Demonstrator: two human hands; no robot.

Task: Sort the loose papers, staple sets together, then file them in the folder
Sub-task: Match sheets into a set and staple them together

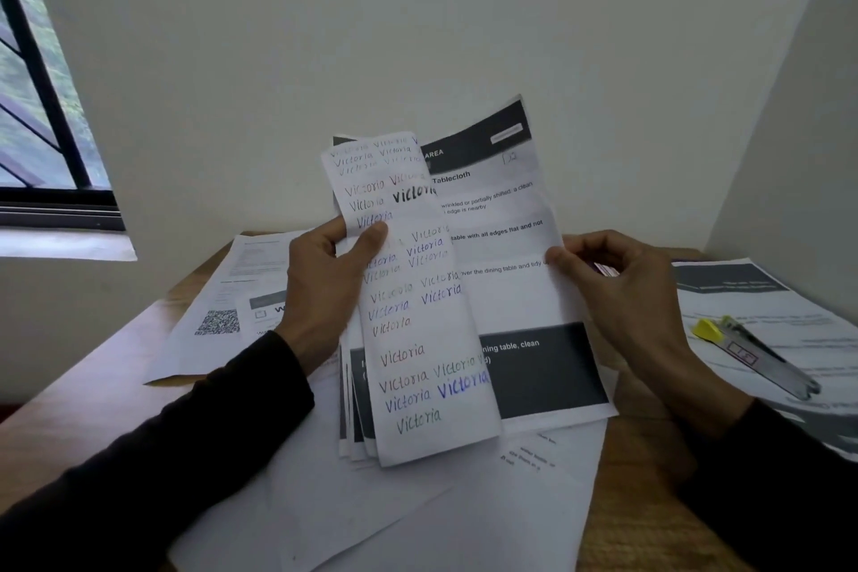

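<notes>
- Left hand [332,288] centre-left of frame, dark sleeve; thumb and fingers clamp a fanned stack of papers [464,293] held up off the table.
- Front sheet of the stack is a narrow handwritten sheet [418,330], same name written over and over in several ink colours. Thumb presses on its face near the top.
- Behind it, a printed form [506,242] with dark header and footer bands; "Tablecloth" legible in the heading. More sheet edges stagger out at the stack's lower left.
- Right hand [617,293] centre-right, fingers curled; fingertips pinch the form's right edge. Something small, purple and white, sits in its fingers: cannot tell what.
- Wooden table [645,469] across the lower frame, loose sheets spread on it.
- QR-code sheet [209,320] lies flat at left, under the left wrist area.
- Blank white sheets [418,516] lie at lower centre, below the held stack.
- Another dark-banded printed sheet [752,307] lies flat at right edge.
- Stapler [761,353], metal with yellow end, rests on that right sheet, apart from both hands.
- Window [42,107] upper left, white wall behind.
</notes>
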